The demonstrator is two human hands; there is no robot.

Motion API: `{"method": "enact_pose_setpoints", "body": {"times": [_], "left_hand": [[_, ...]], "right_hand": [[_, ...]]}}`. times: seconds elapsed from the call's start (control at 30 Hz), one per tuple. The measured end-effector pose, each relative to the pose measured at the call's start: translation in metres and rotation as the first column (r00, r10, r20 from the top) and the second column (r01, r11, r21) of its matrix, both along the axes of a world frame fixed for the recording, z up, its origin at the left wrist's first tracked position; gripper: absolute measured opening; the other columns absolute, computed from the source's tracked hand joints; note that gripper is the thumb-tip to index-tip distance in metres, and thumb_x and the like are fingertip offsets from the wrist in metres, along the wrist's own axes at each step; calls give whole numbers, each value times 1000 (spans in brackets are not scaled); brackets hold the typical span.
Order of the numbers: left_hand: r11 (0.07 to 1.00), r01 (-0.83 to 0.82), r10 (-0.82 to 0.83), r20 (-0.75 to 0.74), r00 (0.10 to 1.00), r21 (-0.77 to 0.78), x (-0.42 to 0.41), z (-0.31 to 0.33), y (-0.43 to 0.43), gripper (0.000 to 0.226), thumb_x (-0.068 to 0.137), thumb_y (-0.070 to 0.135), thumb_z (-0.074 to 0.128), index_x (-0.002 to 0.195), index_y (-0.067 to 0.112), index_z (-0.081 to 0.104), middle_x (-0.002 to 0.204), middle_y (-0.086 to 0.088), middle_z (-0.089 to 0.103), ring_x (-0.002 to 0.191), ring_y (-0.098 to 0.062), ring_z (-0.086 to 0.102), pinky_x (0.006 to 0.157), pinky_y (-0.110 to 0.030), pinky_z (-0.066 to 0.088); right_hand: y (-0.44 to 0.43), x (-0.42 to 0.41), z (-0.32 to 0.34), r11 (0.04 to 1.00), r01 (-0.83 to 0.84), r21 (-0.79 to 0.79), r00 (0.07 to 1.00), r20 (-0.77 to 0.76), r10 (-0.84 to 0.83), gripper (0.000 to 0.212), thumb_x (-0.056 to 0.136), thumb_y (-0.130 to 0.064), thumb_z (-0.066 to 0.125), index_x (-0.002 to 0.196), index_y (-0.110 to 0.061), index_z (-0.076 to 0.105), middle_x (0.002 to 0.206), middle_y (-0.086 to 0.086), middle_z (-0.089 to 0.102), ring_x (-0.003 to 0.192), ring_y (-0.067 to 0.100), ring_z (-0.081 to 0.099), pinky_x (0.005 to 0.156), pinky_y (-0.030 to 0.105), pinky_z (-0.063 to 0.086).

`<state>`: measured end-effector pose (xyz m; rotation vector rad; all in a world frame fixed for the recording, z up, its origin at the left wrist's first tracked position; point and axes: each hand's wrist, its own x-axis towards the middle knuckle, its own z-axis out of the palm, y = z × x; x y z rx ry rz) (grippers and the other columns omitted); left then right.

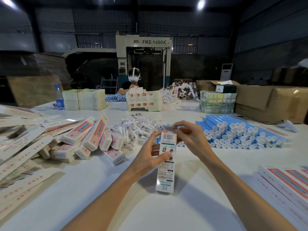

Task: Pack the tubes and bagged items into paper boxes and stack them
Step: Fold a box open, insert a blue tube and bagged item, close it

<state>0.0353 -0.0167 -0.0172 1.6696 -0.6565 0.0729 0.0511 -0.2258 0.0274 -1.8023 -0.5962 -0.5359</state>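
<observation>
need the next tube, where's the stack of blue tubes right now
In the head view the stack of blue tubes lies on the table right of centre, just beyond the right hand, with the pile of bagged items to its left.

A white paper box (165, 174) carries a black barcode, a green band and small black print. The counter (100, 189) is plain white. At right lie light blue tubes (236, 132) with white caps. The bagged items (136, 127) in the middle are clear with white and black pieces. The heaped boxes (93, 135) at left are cream with salmon-pink panels and a teal stripe. Far left, a bottle (59, 97) has a blue label. Far right, a carton (270, 104) is brown.
</observation>
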Motion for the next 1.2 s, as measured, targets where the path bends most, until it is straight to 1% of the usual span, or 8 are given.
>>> {"method": "enact_pose_setpoints", "body": {"times": [0.07,0.13,0.23,0.37,0.5,0.63,0.93,1.2], "left_hand": [[1000,-2,2,-8,1000,-1,0,0,0,73,88,30,83,147,46,44,122,0,78,116,-21,74,102,-57,59],[1000,-4,4,-4,1000,0,0,0,1,73,89,29,83,148,45,44,122,1,78,116,-21,74,101,-55,59],[1000,-3,3,5,1000,4,0,0,1,72,90,29,83,148,46,44,123,3,77,116,-19,74,100,-51,60],[1000,2,-3,5,1000,12,-2,1,0,71,90,30,83,146,50,44,123,4,77,116,-18,73,98,-47,62],[1000,15,-15,11,1000,1,-3,2,1,70,92,25,82,146,49,44,122,5,76,115,-17,73,93,-40,63],[1000,31,-31,33,999,-5,-7,4,1,75,97,16,78,147,48,33,119,1,78,109,-19,75,86,-30,62],[999,44,-44,39,998,-11,-10,6,3,81,95,22,79,152,51,29,120,-5,77,110,-20,75,86,-31,61],[998,56,-55,45,997,-8,-8,6,2,84,94,23,79,157,47,28,124,-4,76,113,-23,75,92,-37,62]], "right_hand": [[0,0,-1,998,25,-52,999,37,-23,12,104,-4,60,101,-12,68,88,5,79,81,27,77,68,44,65],[0,-2,2,998,-8,-57,1000,6,9,9,105,-16,63,99,-18,69,92,3,80,86,26,77,70,44,66],[2,-8,6,992,-106,64,986,-120,113,26,104,-40,65,101,-15,70,105,4,81,99,26,77,79,39,65],[5,-7,7,968,-86,237,960,-241,144,21,102,-30,68,98,-10,69,104,14,80,99,32,76,84,45,63],[6,-8,10,931,-105,350,915,-333,228,4,94,-12,75,93,-10,73,97,16,77,94,29,74,78,33,60],[4,-10,14,919,-112,377,890,-374,261,12,92,-2,74,85,-12,74,94,13,75,95,27,73,81,36,59],[0,-12,16,936,-161,313,877,-389,281,4,91,-9,77,92,-4,76,108,19,77,106,32,74,92,43,62],[1,-17,8,912,-190,363,875,-360,325,19,95,-22,74,104,-7,82,112,18,77,106,28,74,89,33,61]]}}
